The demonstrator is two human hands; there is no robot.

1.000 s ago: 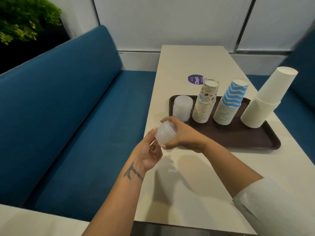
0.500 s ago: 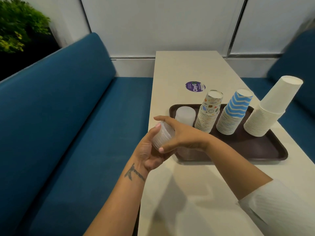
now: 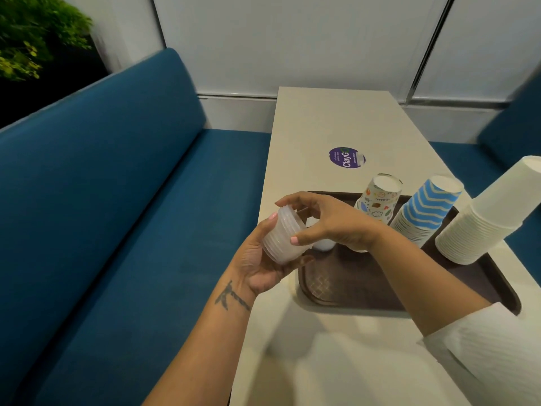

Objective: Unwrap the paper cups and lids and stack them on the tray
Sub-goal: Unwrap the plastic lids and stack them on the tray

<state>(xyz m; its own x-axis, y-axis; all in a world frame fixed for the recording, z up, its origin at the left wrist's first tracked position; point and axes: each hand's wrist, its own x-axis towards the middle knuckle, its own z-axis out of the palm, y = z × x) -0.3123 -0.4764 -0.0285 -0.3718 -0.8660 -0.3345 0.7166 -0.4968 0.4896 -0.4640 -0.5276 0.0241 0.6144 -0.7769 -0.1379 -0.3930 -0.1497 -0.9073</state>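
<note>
Head view: both hands hold translucent lid stack (image 3: 282,235) just left of tray (image 3: 351,291); left hand (image 3: 257,259) cups underneath, right hand (image 3: 330,221) pinches top. Keep stack squared, set beside 3 cup stacks.
</note>
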